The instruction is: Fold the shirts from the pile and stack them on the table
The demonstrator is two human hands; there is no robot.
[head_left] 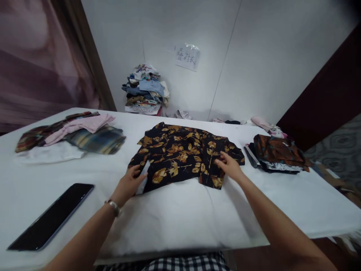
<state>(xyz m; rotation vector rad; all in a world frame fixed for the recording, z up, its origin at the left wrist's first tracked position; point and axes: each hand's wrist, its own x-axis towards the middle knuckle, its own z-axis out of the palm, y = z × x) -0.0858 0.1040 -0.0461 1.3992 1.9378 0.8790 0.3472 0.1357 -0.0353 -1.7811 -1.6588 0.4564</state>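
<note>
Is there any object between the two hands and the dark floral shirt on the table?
Nothing visible. The left hand and the right hand both already touch the floral shirt; the phone lies apart.
</note>
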